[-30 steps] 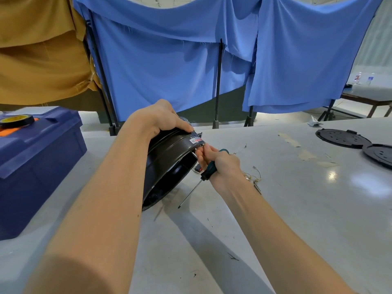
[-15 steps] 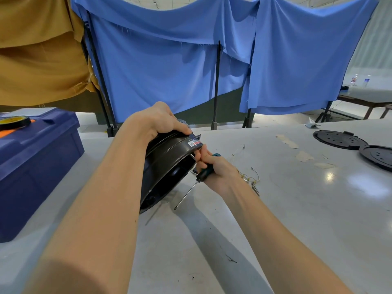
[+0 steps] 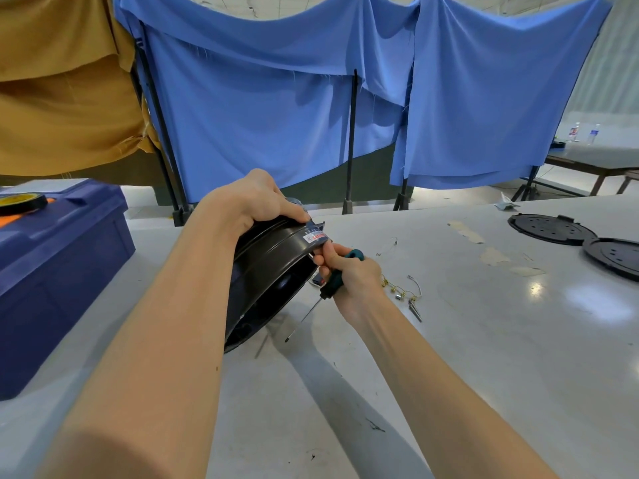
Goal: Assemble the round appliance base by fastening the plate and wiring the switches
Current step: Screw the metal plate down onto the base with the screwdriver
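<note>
Head view: left hand (image 3: 256,202) grips the tilted black base (image 3: 273,264) by its top rim — right hand (image 3: 352,274), fingers curled round a green-handled screwdriver (image 3: 332,286), touches its edge.

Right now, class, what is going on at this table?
A person props the round black base on edge on the table, left hand gripping its top rim. The right hand holds a green-handled screwdriver, shaft pointing down, fingertips at the rim beside a label. Loose wires lie nearby; two black plates sit far right.
</note>
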Available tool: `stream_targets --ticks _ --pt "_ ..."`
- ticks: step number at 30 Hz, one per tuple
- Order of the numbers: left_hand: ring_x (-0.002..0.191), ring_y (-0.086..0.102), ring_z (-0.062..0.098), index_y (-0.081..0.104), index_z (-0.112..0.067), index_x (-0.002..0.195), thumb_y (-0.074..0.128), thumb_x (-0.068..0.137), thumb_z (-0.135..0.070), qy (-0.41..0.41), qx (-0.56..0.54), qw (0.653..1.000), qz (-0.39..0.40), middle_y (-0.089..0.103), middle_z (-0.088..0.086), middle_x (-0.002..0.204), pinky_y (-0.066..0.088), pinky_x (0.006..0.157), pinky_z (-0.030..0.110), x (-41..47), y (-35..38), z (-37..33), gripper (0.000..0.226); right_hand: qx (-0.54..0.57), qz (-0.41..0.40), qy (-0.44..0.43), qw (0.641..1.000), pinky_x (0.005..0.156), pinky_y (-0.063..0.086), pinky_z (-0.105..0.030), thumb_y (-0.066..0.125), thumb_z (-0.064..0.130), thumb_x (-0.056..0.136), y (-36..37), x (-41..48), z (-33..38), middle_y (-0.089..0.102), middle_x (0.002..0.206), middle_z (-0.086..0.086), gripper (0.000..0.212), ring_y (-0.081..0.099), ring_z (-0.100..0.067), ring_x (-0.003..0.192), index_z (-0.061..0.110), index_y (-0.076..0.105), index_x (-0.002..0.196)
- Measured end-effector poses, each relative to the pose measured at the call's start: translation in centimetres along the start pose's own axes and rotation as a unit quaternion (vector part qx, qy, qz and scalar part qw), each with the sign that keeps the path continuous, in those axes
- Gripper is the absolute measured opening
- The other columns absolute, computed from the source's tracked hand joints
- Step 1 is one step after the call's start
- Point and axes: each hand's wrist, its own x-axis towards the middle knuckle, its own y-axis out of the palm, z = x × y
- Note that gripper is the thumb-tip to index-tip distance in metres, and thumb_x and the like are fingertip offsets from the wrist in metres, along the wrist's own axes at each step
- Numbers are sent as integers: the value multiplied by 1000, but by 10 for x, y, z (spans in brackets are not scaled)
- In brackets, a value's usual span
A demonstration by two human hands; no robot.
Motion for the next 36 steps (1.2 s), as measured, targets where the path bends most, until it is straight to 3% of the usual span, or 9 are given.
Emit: stream_targets --ticks 5,11,19,23,25,28,31,34,36 --pt "68 64 26 71 0 89 87 68 -28 5 -3 1000 -1 69 15 81 49 57 30 -3 2 -1 39 72 63 108 990 39 37 -15 56 12 95 -2 4 -4 59 72 -9 16 52 -8 45 -2 65 92" --pt "60 55 24 62 -3 74 86 69 -22 21 0 999 -24 59 10 68 41 53 29 -6 16 -8 32 165 -8 144 976 40 51 -18 54 -6 92 1 -4 4 69 63 -12 18 62 -15 43 -3 67 80" --pt "64 52 22 62 1 89 83 72 -18 50 48 998 -15 61 13 82 39 51 29 -18 42 -15 33 11 -75 169 983 46 55 -28 53 -10 91 -14 -15 31 62 48 -13 24 59 -24 34 -4 59 69" --pt "69 54 22 56 -6 80 83 73 -21 61 83 994 -25 59 12 85 39 54 30 -23 60 -18 32 -29 -74 195 978 42 55 -33 51 -6 94 -25 -26 39 66 66 -16 20 64 -28 48 -3 60 76" --pt "78 57 26 55 -5 87 81 75 -20 68 86 993 -33 59 12 89 43 59 32 -27 72 -16 32 -46 -70 203 976 53 58 -37 51 -5 95 -33 -29 43 65 73 -17 19 63 -29 63 -3 60 78" --pt "73 56 24 52 -5 78 77 79 -14 83 91 992 3 54 8 74 41 55 29 -35 92 -9 26 -86 -60 227 968 72 55 -42 52 1 96 -48 -31 45 67 73 -19 20 63 -32 73 -5 61 80" --pt "60 47 19 45 -10 64 75 80 -11 93 129 986 46 43 4 63 33 49 26 -46 106 1 34 -114 -37 277 953 69 54 -49 53 11 98 -64 -33 40 69 85 -24 24 66 -36 77 -9 63 89" --pt "47 34 16 37 -12 52 74 78 -8 114 141 980 80 34 1 52 28 47 27 -57 116 11 46 -113 -28 308 944 57 58 -54 54 11 97 -77 -32 30 68 83 -21 24 67 -35 71 -8 62 86" --pt "45 30 15 36 -13 47 72 77 -7 126 143 977 93 30 -2 47 26 47 28 -63 120 17 47 -116 -25 328 937 57 58 -57 56 12 96 -84 -33 25 61 88 -18 21 62 -35 77 -9 61 94"
